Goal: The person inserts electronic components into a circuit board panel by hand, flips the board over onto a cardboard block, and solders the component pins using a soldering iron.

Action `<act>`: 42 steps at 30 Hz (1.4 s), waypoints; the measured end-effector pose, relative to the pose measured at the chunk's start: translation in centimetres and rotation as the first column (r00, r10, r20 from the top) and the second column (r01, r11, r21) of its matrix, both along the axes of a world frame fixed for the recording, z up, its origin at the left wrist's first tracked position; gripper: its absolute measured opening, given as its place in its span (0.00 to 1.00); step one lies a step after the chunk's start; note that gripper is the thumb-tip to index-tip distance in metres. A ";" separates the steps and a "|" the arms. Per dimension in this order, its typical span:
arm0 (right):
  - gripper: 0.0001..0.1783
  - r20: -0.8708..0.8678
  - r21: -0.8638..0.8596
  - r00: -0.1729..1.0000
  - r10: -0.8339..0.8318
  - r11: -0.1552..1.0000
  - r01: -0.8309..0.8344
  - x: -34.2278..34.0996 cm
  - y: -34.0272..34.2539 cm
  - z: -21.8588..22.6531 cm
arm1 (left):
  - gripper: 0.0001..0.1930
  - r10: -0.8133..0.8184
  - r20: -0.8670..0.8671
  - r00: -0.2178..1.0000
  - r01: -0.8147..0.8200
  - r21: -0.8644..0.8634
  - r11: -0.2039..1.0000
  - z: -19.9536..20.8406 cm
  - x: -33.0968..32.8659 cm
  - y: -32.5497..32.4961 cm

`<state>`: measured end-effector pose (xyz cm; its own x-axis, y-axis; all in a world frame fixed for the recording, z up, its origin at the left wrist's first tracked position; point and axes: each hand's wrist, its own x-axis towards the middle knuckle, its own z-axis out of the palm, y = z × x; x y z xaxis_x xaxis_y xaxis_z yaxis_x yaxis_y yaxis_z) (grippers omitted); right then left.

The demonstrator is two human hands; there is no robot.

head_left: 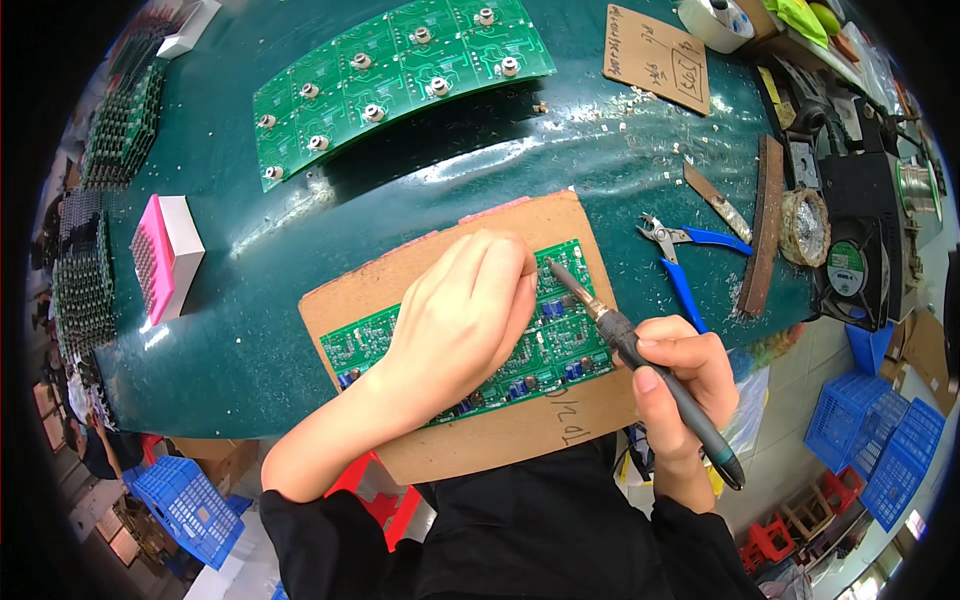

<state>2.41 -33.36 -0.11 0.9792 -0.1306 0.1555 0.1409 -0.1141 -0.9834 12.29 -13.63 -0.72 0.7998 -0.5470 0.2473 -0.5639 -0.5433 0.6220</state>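
In my right hand (pixel 690 390) is a grey and black soldering iron (pixel 622 335), held like a pen. Its tip rests at or just over the upper right part of a green circuit board (pixel 550 345) with small blue parts. My left hand (pixel 465 300) lies over the middle of this board, its fingers curled closed beside the iron's tip. What those fingers pinch, if anything, is hidden. Under the board is a brown cardboard sheet (pixel 440 460) at the table's near edge.
A larger green panel (pixel 400 75) with round metal parts lies at the back. Blue-handled cutters (pixel 670 240), a flat blade (pixel 715 200) and a rusty metal strip (pixel 763 225) lie to the right, near a black fan unit (pixel 855 230). On the left are a pink-and-white block (pixel 170 255) and stacked boards (pixel 85 290).
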 end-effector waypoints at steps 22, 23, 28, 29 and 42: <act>0.10 0.135 -0.056 0.990 0.051 0.997 -0.044 1.0 -0.7 -0.3 | 0.09 0.000 0.237 0.972 -0.025 0.102 0.994 -0.7 -0.1 -1.2; 0.10 0.137 -0.055 0.989 0.049 0.998 -0.042 0.8 -0.7 -0.3 | 0.07 0.005 0.271 0.963 -0.023 0.063 0.998 -0.8 0.0 -1.2; 0.11 0.024 0.039 0.999 0.040 0.998 -0.041 0.0 -0.7 0.0 | 0.07 0.006 0.221 0.975 -0.016 0.043 0.999 -0.7 0.0 -1.0; 0.11 0.027 0.041 0.999 0.040 0.998 -0.041 0.0 -0.6 0.0 | 0.07 0.014 0.218 0.976 -0.026 0.051 0.998 -0.7 0.0 -1.0; 0.13 0.058 -0.275 0.831 -0.553 0.791 0.546 -0.2 -5.1 0.8 | 0.07 0.015 0.117 0.993 -0.022 0.061 0.998 0.7 -0.4 -0.5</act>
<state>2.24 -38.49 0.66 0.7588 -0.6046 0.2422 -0.0495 -0.4243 -0.9042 11.88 -14.15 -0.05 0.7775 -0.5498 0.3053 -0.6202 -0.5898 0.5172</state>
